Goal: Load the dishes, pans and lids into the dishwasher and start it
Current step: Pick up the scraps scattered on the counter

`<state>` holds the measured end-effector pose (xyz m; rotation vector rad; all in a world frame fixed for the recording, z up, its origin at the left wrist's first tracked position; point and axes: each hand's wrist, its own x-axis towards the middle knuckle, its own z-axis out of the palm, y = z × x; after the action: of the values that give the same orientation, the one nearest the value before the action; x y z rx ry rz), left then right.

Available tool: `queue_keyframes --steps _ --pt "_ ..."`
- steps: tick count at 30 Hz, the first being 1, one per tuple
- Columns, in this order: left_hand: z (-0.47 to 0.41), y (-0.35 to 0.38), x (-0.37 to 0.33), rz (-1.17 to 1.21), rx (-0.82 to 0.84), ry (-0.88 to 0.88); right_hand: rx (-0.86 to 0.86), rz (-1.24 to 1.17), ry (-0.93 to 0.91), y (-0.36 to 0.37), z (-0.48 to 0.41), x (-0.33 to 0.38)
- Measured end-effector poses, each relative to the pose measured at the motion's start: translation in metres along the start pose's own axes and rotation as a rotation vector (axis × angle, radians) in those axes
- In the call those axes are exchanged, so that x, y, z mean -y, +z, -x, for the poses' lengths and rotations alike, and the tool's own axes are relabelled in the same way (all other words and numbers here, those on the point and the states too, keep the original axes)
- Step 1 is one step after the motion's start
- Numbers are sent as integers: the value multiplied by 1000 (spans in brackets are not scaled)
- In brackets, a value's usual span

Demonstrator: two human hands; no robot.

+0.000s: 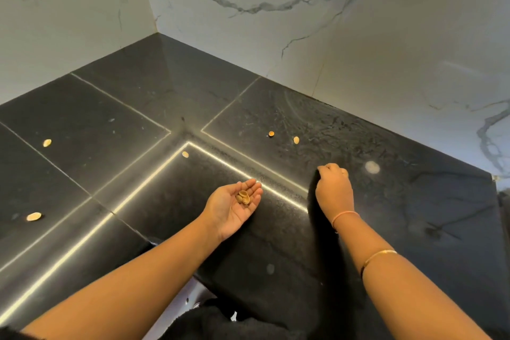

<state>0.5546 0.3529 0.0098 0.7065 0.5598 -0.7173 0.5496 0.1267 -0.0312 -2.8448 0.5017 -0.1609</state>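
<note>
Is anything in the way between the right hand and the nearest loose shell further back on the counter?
Nothing visible. Only bare black counter lies between the right hand and that shell. No dishes or dishwasher show.

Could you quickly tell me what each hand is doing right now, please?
Left hand: open, palm up, carrying nut shells.
Right hand: fingers curled against the countertop; contents cannot be told.
</note>
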Motion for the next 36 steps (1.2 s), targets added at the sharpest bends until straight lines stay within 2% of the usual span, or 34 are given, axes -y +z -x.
queue_keyframes --steps 4,9,12,16,20,22,25,27,30,33,36 --pt "-1 -4 -6 -14 14 -19 -9 -94 -99 10 12 25" --pt "-8 -10 -12 1 3 -12 -84 -501 -259 7 40 80" --pt "-12 -12 -16 -5 9 9 -20 -613 -398 5 49 106" --pt "-19 -5 -22 -9 -18 21 -14 -612 -422 8 37 116" --pt "-28 1 -26 29 -35 4 -140 -513 -286 6 -6 97" --pt "-29 1 -28 20 -48 0 -91 -402 -170 4 -33 84" --pt "-29 -3 -29 10 -56 -6 97 -229 -29 4 -62 67" --pt "-30 -3 -30 7 -54 -9 163 -89 -36 7 -74 60" --pt "-31 -4 -30 10 -34 -12 137 56 -89 11 -81 58" --pt "-31 -7 -30 0 -17 -22 97 25 -83 13 -84 61" --pt "-30 -8 -30 -3 3 -24 92 -148 -41 14 -89 62"
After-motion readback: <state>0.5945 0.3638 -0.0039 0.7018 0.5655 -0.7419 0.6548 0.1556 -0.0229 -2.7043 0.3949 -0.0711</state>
